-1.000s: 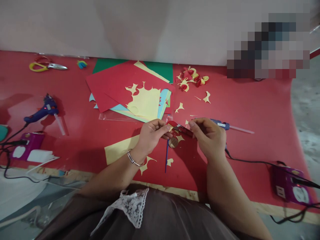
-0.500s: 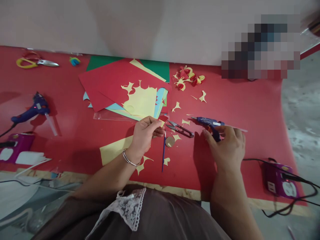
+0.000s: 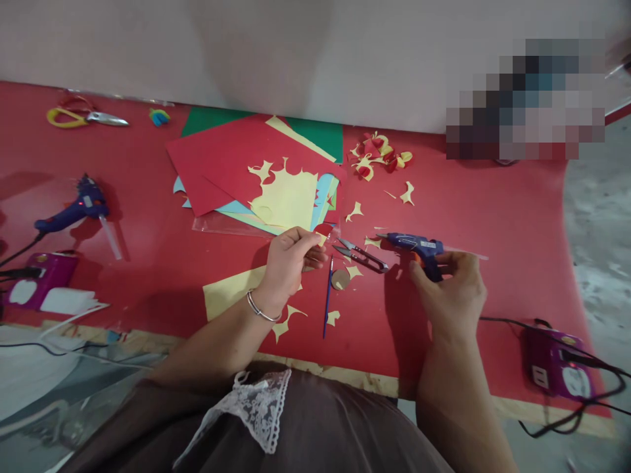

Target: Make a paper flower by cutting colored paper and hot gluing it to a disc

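My left hand is closed, pinching a small red and yellow paper piece at its fingertips. My right hand is wrapped round the handle of a blue glue gun, whose nozzle points left toward the paper piece. Small snips lie on the red table between my hands. A thin blue stick and a small round card disc lie just below them.
A stack of red, yellow, green and blue paper sheets lies beyond my hands. Curled paper pieces sit at the back right. A second glue gun, yellow scissors and purple power strips lie at the sides. Yellow scraps are scattered about.
My right hand let go of the snips, which now lie on the table, moved right and took hold of the blue glue gun. My left hand kept the paper piece.
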`<state>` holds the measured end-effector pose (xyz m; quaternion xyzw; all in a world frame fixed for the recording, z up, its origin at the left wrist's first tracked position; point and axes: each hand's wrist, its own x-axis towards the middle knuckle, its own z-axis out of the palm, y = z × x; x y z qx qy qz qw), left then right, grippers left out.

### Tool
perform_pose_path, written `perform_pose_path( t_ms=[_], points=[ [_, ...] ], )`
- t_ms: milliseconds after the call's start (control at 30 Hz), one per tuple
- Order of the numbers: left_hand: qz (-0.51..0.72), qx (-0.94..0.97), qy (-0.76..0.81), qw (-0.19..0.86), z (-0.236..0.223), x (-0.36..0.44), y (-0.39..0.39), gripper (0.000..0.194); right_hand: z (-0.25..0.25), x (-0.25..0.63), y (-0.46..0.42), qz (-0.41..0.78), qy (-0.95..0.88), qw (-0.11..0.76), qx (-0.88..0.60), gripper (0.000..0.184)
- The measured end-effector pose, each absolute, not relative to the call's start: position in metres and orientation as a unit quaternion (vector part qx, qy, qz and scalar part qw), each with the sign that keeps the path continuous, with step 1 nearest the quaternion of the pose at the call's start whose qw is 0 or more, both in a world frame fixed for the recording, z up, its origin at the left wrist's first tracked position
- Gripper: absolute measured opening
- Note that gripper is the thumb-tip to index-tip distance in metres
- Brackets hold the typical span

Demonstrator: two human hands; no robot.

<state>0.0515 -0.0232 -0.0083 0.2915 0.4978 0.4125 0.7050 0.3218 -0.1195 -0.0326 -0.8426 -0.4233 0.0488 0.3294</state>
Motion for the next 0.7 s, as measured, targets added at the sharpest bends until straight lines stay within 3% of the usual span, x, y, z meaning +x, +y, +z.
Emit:
perform_pose_path(
  t_ms=[333, 700],
  points=[
    [0.407, 0.383, 0.506, 0.657, -0.01, 0.059, -0.03, 0.027, -0.027, 0.287, -0.122, 0.007, -0.527, 0.391, -0.754, 0.034],
    [0.38, 0.427, 0.489, 0.659, -0.012, 0.064, -0.036, 0.027, -0.029, 0.288, -0.12, -0.04, -0.593, 0.387, -0.705, 0.03]
  ],
)
